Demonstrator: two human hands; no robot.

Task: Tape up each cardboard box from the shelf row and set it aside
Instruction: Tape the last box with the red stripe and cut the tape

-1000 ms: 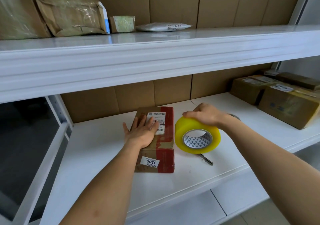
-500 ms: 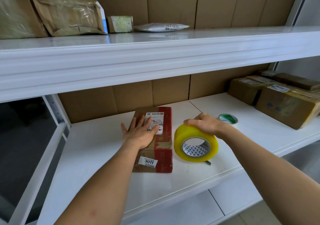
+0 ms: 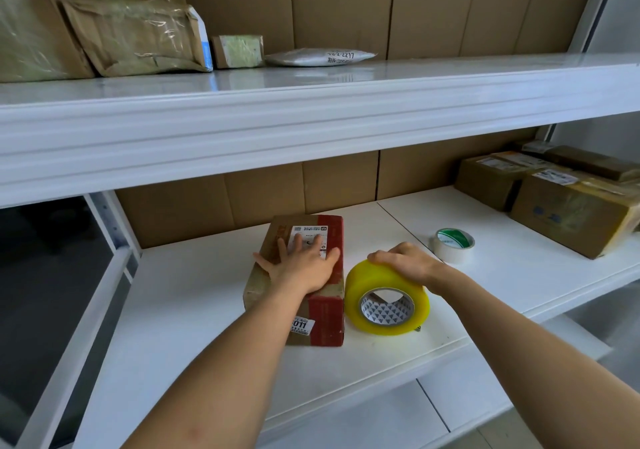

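Note:
A small cardboard box (image 3: pixel 323 317) with red tape and white labels lies flat on the white middle shelf (image 3: pixel 194 310). My left hand (image 3: pixel 301 265) presses flat on its top, fingers spread. Just right of the box a large yellow tape roll (image 3: pixel 384 296) stands on its edge on the shelf. My right hand (image 3: pixel 405 263) grips the top of that roll, fingers curled over its rim. A dark tool tip peeks out under the roll, mostly hidden.
A smaller white tape roll with a green core (image 3: pixel 453 245) lies behind my right hand. Several taped brown boxes (image 3: pixel 568 216) sit at the shelf's right end. Wrapped parcels (image 3: pixel 135 36) and a grey mailer bag (image 3: pixel 320 56) lie on the upper shelf (image 3: pixel 311 116).
My right hand has lowered the yellow roll toward the shelf and drawn it closer to the box, uncovering the white roll behind. My left hand stays pressed on the box.

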